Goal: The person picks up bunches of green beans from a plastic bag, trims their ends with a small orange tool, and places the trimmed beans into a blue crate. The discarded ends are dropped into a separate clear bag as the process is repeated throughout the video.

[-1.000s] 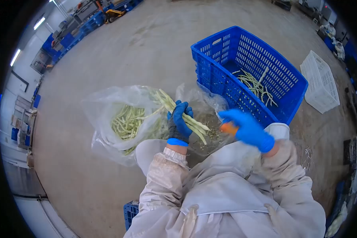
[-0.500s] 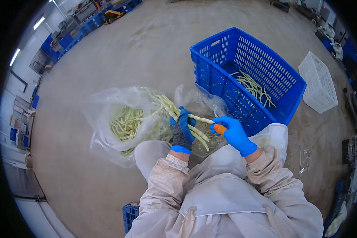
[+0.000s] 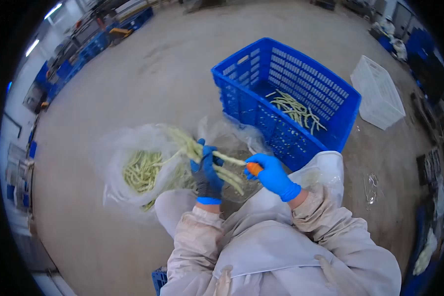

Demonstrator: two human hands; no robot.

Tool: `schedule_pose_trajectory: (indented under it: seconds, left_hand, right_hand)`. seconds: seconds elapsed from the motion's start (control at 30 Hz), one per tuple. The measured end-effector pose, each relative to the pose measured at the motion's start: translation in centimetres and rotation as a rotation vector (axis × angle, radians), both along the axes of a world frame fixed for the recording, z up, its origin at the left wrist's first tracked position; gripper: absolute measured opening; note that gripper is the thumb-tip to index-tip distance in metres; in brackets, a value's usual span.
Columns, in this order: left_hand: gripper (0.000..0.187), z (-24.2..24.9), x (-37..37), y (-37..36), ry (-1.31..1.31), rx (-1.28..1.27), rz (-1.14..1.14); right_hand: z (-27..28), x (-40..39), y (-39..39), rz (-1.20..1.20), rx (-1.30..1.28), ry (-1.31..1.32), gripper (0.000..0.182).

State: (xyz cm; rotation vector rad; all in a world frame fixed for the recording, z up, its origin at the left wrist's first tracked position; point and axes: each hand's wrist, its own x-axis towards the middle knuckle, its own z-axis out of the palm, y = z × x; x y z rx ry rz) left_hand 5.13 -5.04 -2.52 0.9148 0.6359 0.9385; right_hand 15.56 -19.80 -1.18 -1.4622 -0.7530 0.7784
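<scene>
My left hand [image 3: 207, 172], in a blue and grey glove, is wrapped round a bundle of long pale green beans [image 3: 185, 143]. My right hand [image 3: 274, 175], in a blue glove, is closed on an orange-handled tool [image 3: 254, 168]; any blade is too small to make out. One bean stretches from the bundle to the right fingers. Left of my hands, an open clear plastic bag [image 3: 116, 185] holds many green beans [image 3: 142, 171]. A second clear bag [image 3: 246, 135] lies behind my hands, with small pieces in it.
A blue crate [image 3: 286, 123] with some beans [image 3: 296, 109] inside stands beyond my right hand. Right of it is a white crate [image 3: 380, 93]. People in white [image 3: 387, 27] are far off at the upper right. Blue crates [image 3: 93, 45] line the upper left.
The view has shifted, so the crates and both hands appear further left. Both hands keep their hold on the beans and the orange-handled tool.
</scene>
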Motion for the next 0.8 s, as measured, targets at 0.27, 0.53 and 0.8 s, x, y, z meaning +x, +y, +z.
schedule_pose_trajectory:
  seconds: [0.27,0.53,0.8]
  left_hand:
    - [0.047,1.5,-1.6,-1.4,-0.094,-0.269,-0.532]
    - [0.05,3.4,-2.7,-1.9,0.274,-0.093,-0.803]
    - [0.032,1.2,-1.6,1.8,-0.189,-0.448,-0.284]
  right_hand:
    - [3.0,-0.7,-1.7,0.176,-0.018,-0.349,0.015]
    - [2.0,5.7,-1.7,-0.431,0.09,-0.641,0.014]
    - [-2.2,9.2,-1.9,-0.299,0.13,-0.543,0.021]
